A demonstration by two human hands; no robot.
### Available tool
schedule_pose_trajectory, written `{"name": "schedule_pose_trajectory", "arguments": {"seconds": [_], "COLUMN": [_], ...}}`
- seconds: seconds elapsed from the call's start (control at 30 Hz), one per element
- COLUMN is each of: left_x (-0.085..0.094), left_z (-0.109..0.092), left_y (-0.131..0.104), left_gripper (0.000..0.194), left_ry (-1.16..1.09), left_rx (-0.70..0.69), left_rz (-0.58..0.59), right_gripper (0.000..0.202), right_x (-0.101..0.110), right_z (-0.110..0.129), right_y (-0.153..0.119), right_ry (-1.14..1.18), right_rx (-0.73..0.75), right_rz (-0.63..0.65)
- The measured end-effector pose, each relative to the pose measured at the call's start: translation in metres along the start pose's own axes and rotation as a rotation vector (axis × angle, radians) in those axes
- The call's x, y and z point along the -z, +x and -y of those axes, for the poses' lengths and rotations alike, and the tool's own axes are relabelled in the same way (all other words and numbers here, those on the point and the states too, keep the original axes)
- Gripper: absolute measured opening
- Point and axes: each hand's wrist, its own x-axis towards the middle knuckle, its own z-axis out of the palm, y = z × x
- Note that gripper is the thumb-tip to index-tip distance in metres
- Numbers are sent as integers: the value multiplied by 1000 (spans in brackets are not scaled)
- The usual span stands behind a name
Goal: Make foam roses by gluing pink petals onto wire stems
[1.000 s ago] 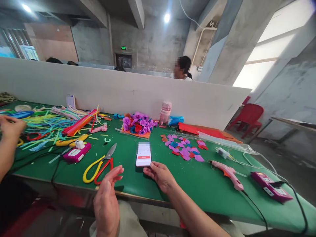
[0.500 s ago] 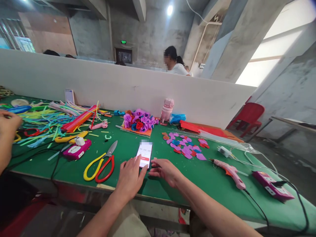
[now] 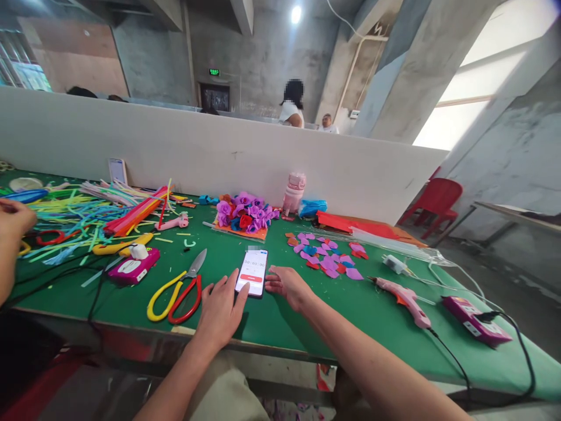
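Observation:
A phone [image 3: 252, 272] with a lit timer screen lies on the green table. My left hand [image 3: 221, 307] rests at its left edge, fingers apart, thumb by the lower corner of the screen. On the phone's right side is my right hand [image 3: 287, 286], fingers spread a little and holding nothing. Scissors [image 3: 179, 292] with one yellow and one red handle lie left of my left hand. Beyond the phone sits a pile of purple, red and blue paper flowers [image 3: 245, 213]. Loose paper petals [image 3: 326, 257] are scattered to the right of it.
A pink glue gun [image 3: 405, 299] and a purple power strip [image 3: 475, 321] with cords lie at the right. Colourful strips [image 3: 70, 216] and another power strip [image 3: 134, 266] are at the left, near another person's hand [image 3: 15, 225]. A pink bottle [image 3: 293, 196] stands by the white partition [image 3: 197, 146].
My left hand has drawn back to the left, uncovering more of the phone, which now sits slightly further left in view. The person beyond the partition has turned.

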Motion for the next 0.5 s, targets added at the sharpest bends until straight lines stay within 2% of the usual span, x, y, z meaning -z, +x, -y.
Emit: {"name": "schedule_pose_trajectory", "arguments": {"seconds": [0.13, 0.27, 0.4, 0.5], "left_x": [4, 20, 34, 29], "left_z": [2, -4, -28, -57], "left_y": [1, -13, -37, -45], "left_gripper": [51, 48, 37, 38], "left_ry": [-10, -105, -266, -301], "left_rx": [-5, -56, -263, -376], "left_rz": [-7, -42, 69, 206], "right_gripper": [10, 15, 23, 24], "right_x": [1, 22, 60, 87], "right_z": [1, -3, -6, -1], "right_y": [3, -6, -14, -10], "right_ry": [-3, 31, 87, 139], "right_rx": [3, 85, 350, 440], "right_rz": [-10, -17, -134, -201]}}
